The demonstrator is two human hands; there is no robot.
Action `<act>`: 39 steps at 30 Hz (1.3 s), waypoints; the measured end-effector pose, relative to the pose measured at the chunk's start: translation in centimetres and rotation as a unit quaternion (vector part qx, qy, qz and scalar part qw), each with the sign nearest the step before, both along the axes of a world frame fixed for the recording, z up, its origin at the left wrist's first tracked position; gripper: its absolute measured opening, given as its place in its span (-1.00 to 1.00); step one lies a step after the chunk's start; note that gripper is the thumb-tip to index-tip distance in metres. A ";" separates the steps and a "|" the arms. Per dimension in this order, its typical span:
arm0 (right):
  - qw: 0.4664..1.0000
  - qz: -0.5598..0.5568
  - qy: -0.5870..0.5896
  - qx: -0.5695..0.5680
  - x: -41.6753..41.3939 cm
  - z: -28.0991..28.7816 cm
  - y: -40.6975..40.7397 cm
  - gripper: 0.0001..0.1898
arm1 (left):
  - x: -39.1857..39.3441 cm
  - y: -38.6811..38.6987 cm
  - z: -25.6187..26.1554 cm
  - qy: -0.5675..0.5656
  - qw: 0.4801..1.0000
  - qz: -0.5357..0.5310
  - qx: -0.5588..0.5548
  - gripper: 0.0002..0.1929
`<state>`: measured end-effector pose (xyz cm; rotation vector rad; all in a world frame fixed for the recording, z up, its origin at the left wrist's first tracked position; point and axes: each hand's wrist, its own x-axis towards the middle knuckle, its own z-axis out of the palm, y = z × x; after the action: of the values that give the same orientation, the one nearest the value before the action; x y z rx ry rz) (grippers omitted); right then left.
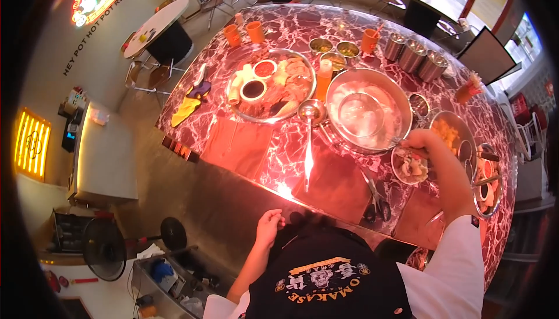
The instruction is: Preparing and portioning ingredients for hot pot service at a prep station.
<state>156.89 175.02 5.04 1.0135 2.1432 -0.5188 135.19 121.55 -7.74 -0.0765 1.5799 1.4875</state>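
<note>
My right hand [417,140] is curled at the near right rim of the steel pot [407,120], apparently around the handle of a round strainer [343,108]. The strainer sits in pale, bubbling liquid. Just below that hand is a steel bowl of sliced meat [410,168], partly covered by my fingers and forearm. My left hand [270,225] hangs off the table's near edge, fingers curled, with nothing visible in it. A ladle [309,144] rests with its head in a small bowl left of the pot. Black-handled scissors [376,205] lie on a brown mat.
A large platter [279,120] of food and sauce bowls is at left, beside an orange bottle [323,81]. Steel canisters [412,54] and orange cups [254,32] line the far side. Right of my arm are a bowl of yellow chunks [445,133] and another platter [489,214].
</note>
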 end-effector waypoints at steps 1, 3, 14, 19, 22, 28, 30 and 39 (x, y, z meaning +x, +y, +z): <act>1.000 0.015 -0.010 -0.013 -0.1 1.0 0.1 -0.53 | 0.1 -0.7 0.1 0.002 1.000 0.007 -0.006 -0.78; 0.999 0.028 -0.020 -0.024 0.9 0.6 1.6 -0.55 | 0.0 -1.3 0.3 0.010 0.999 0.014 -0.027 -0.79; 0.990 0.014 -0.019 0.142 0.7 0.4 -1.7 -0.39 | -19.3 -6.9 -6.7 0.006 0.992 0.120 -0.037 -0.86; 0.852 -0.148 0.344 0.365 -0.8 -1.6 -11.8 -0.66 | -37.6 -7.6 -11.0 0.077 0.974 0.208 -0.045 -0.86; 0.872 -0.232 0.386 0.191 -7.2 -5.7 -24.7 -0.79 | -47.8 -9.0 -15.3 0.277 0.889 0.281 -0.232 -0.76; 0.924 -0.223 -0.086 -0.297 -15.3 -13.9 -48.7 -0.72 | -56.8 -11.3 -17.3 0.268 0.871 0.122 -0.393 -0.55; 0.924 -0.267 -0.036 -0.271 -18.4 -14.5 -51.3 -0.73 | -58.0 -12.9 -18.7 0.248 0.915 0.111 -0.297 -0.64; 0.801 -0.451 0.274 -0.282 -23.2 -20.6 -51.8 -0.88 | -57.7 -16.6 -14.8 0.214 0.935 0.047 -0.279 -0.70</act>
<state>133.68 123.22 -15.58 1.5994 1.5789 -1.9776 77.48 105.00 -22.57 -0.1613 2.3531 1.1265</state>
